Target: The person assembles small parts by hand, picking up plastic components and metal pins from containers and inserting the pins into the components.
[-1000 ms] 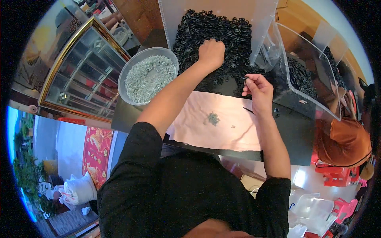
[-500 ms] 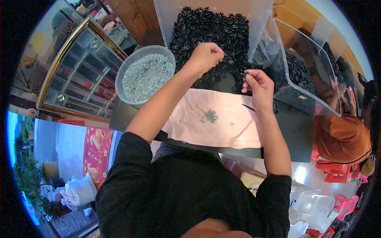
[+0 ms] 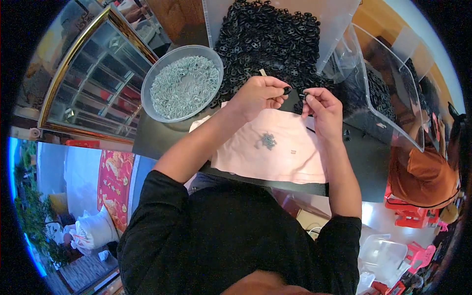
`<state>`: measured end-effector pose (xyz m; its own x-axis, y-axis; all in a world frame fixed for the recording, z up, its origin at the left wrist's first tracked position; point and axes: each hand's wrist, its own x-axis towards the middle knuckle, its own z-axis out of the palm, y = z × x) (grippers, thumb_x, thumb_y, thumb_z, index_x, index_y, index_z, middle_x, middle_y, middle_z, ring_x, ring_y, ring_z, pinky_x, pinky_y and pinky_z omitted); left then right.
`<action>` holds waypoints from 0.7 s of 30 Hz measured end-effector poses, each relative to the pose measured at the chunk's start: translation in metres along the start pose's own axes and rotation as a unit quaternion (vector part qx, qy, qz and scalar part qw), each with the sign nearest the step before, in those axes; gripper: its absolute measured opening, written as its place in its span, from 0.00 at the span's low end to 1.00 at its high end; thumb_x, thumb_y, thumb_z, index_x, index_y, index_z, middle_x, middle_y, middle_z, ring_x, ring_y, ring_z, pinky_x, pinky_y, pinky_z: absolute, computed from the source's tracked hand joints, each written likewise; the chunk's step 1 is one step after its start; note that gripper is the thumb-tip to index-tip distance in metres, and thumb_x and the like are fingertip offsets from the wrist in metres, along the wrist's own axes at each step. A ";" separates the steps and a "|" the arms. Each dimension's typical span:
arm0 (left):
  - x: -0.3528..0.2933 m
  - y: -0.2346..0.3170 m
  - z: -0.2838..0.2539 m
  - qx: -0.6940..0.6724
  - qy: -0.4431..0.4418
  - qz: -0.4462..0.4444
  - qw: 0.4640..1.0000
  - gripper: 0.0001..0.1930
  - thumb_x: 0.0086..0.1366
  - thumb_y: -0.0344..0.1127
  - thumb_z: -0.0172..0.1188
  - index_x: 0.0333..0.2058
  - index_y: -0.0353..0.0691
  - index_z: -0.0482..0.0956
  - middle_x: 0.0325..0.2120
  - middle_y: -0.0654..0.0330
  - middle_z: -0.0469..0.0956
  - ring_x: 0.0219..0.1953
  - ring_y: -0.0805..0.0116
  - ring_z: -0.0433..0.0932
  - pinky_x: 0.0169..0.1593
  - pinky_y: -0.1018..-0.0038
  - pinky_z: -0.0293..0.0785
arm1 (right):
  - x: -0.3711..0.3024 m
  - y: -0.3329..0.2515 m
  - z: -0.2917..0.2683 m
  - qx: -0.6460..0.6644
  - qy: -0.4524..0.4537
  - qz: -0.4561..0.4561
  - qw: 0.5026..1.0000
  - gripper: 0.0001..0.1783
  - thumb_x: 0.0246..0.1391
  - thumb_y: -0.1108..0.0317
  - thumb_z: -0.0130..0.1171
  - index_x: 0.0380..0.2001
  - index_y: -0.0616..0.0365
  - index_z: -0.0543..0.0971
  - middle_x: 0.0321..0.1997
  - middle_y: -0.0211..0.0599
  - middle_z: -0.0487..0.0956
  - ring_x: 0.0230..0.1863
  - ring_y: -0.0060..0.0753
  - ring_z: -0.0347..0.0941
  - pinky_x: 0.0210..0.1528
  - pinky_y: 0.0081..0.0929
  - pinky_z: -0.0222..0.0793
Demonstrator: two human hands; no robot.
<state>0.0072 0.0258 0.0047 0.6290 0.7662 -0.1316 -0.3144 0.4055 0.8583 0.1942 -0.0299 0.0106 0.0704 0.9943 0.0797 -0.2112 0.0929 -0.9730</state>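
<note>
My left hand (image 3: 263, 97) pinches a small black oval piece with holes (image 3: 287, 90) between thumb and fingertips. Close by on the right, my right hand (image 3: 323, 107) is closed on another small dark piece (image 3: 305, 96), partly covered by its fingers. Both hands hover over the far edge of a pale pink cloth (image 3: 246, 164). On the cloth lies a little heap of small silvery-green metal parts (image 3: 267, 141). Behind the hands spreads a large pile of black oval pieces (image 3: 268, 42), spilling from a clear bin.
A round translucent tub (image 3: 147, 101) of silvery metal parts stands at the left. A clear plastic bin (image 3: 376, 110) with more black pieces is on the right. A gold-framed glass panel (image 3: 93, 73) leans at far left. A thin dark stick (image 3: 310, 130) lies by my right wrist.
My left hand has come back from the black pile toward my right hand, now with a black piece in its fingertips. My right hand has stayed nearly in place. The view has shifted slightly.
</note>
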 end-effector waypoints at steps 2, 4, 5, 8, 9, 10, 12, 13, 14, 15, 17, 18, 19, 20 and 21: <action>0.001 -0.002 0.002 -0.013 0.029 -0.005 0.999 0.08 0.57 0.27 0.53 0.36 0.32 0.71 0.28 0.56 0.76 0.26 0.75 0.74 0.33 0.80 0.73 | -0.001 0.000 0.001 0.005 -0.008 0.000 1.000 0.06 0.49 0.78 0.51 0.33 0.66 0.74 0.23 0.33 0.73 0.19 0.19 0.68 0.21 0.16 0.66; 0.001 -0.005 0.003 -0.042 0.028 -0.019 0.999 0.08 0.57 0.26 0.53 0.36 0.31 0.70 0.28 0.54 0.76 0.26 0.73 0.74 0.33 0.78 0.74 | -0.001 0.002 0.001 -0.005 -0.009 0.004 1.000 0.06 0.50 0.78 0.50 0.33 0.66 0.74 0.24 0.33 0.73 0.20 0.19 0.68 0.22 0.16 0.66; 0.001 -0.006 0.003 -0.069 0.026 -0.031 0.997 0.08 0.57 0.26 0.53 0.36 0.31 0.70 0.28 0.52 0.75 0.27 0.71 0.75 0.34 0.76 0.74 | -0.001 0.002 0.001 -0.014 -0.010 0.005 1.000 0.06 0.51 0.78 0.50 0.34 0.66 0.74 0.24 0.32 0.73 0.21 0.19 0.67 0.22 0.16 0.66; 0.002 -0.011 0.005 -0.117 0.018 -0.046 0.992 0.08 0.57 0.26 0.53 0.36 0.31 0.68 0.30 0.50 0.75 0.29 0.67 0.76 0.36 0.74 0.75 | -0.002 0.000 0.005 0.003 -0.002 -0.001 1.000 0.06 0.49 0.78 0.52 0.33 0.66 0.74 0.23 0.33 0.74 0.19 0.18 0.68 0.21 0.15 0.67; 0.003 -0.013 0.005 -0.119 0.018 -0.048 0.992 0.08 0.57 0.26 0.53 0.36 0.31 0.68 0.30 0.50 0.75 0.29 0.67 0.76 0.36 0.74 0.75 | -0.002 0.000 0.005 0.002 0.000 0.001 1.000 0.06 0.49 0.78 0.52 0.33 0.66 0.74 0.23 0.33 0.74 0.19 0.18 0.68 0.21 0.15 0.67; 0.003 -0.014 0.004 -0.141 0.005 -0.047 0.989 0.08 0.57 0.26 0.54 0.36 0.31 0.68 0.30 0.51 0.75 0.30 0.67 0.76 0.37 0.74 0.75 | -0.001 0.000 0.005 0.001 -0.004 -0.001 1.000 0.06 0.49 0.78 0.52 0.33 0.66 0.74 0.23 0.33 0.74 0.19 0.18 0.69 0.21 0.15 0.68; 0.002 -0.015 0.003 -0.163 -0.010 -0.047 0.985 0.08 0.57 0.26 0.54 0.36 0.31 0.68 0.31 0.51 0.74 0.31 0.66 0.76 0.38 0.74 0.75 | -0.002 0.001 0.006 -0.001 -0.007 -0.003 1.000 0.06 0.49 0.78 0.53 0.33 0.66 0.74 0.23 0.33 0.74 0.20 0.18 0.69 0.21 0.15 0.68; 0.002 -0.015 0.003 -0.160 -0.007 -0.049 0.986 0.08 0.57 0.26 0.54 0.36 0.31 0.68 0.31 0.51 0.74 0.32 0.67 0.76 0.38 0.74 0.74 | -0.002 0.001 0.006 -0.003 -0.006 -0.007 1.000 0.07 0.49 0.78 0.53 0.33 0.67 0.74 0.23 0.33 0.74 0.20 0.18 0.69 0.21 0.15 0.68; 0.002 -0.015 0.004 -0.157 -0.005 -0.050 0.986 0.09 0.57 0.26 0.54 0.36 0.31 0.68 0.31 0.51 0.74 0.32 0.67 0.76 0.38 0.74 0.74 | -0.002 0.001 0.006 -0.006 -0.006 -0.010 1.000 0.07 0.49 0.78 0.53 0.33 0.67 0.74 0.23 0.33 0.74 0.20 0.18 0.69 0.20 0.15 0.68; 0.002 -0.015 0.004 -0.158 -0.005 -0.051 0.986 0.09 0.57 0.26 0.54 0.36 0.31 0.68 0.31 0.51 0.74 0.32 0.67 0.76 0.38 0.74 0.74 | -0.002 0.001 0.006 -0.006 -0.005 -0.009 1.000 0.07 0.49 0.78 0.53 0.33 0.67 0.74 0.23 0.33 0.74 0.20 0.18 0.69 0.20 0.15 0.68; 0.001 -0.015 0.004 -0.138 -0.006 -0.041 0.990 0.08 0.57 0.26 0.54 0.35 0.31 0.68 0.30 0.52 0.74 0.32 0.68 0.76 0.38 0.74 0.75 | -0.003 0.002 0.006 -0.012 -0.003 -0.015 1.000 0.07 0.48 0.78 0.54 0.33 0.67 0.75 0.23 0.33 0.74 0.20 0.18 0.69 0.20 0.14 0.68; 0.000 -0.015 0.006 -0.138 -0.006 -0.041 0.990 0.08 0.57 0.26 0.54 0.35 0.31 0.68 0.30 0.52 0.74 0.32 0.68 0.76 0.38 0.74 0.75 | -0.003 0.001 0.007 -0.013 -0.003 -0.014 1.000 0.07 0.48 0.78 0.54 0.33 0.67 0.75 0.23 0.33 0.74 0.20 0.18 0.69 0.20 0.14 0.68; 0.000 -0.014 0.008 -0.119 0.003 -0.035 0.992 0.07 0.57 0.27 0.54 0.35 0.32 0.70 0.30 0.52 0.75 0.31 0.69 0.75 0.37 0.76 0.74 | -0.004 0.000 0.008 -0.021 0.004 -0.012 1.000 0.06 0.48 0.78 0.54 0.32 0.67 0.75 0.23 0.32 0.74 0.20 0.18 0.69 0.20 0.14 0.68; -0.001 -0.014 0.009 -0.099 0.012 -0.029 0.995 0.07 0.57 0.28 0.54 0.34 0.33 0.71 0.31 0.53 0.75 0.30 0.70 0.75 0.36 0.78 0.74 | -0.004 0.000 0.009 -0.030 0.012 -0.010 0.999 0.06 0.48 0.79 0.54 0.32 0.67 0.75 0.22 0.32 0.75 0.19 0.17 0.69 0.19 0.14 0.68; -0.001 -0.014 0.009 -0.099 0.013 -0.028 0.995 0.07 0.57 0.28 0.54 0.34 0.33 0.71 0.31 0.53 0.75 0.30 0.70 0.75 0.36 0.78 0.74 | -0.005 -0.001 0.009 -0.030 0.010 -0.010 0.999 0.06 0.48 0.79 0.54 0.32 0.67 0.75 0.22 0.32 0.75 0.19 0.17 0.69 0.19 0.14 0.68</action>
<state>0.0173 0.0149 -0.0032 0.6324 0.7507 -0.1910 -0.4148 0.5364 0.7350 0.1850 -0.0344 0.0131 0.0938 0.9910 0.0953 -0.1503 0.1087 -0.9826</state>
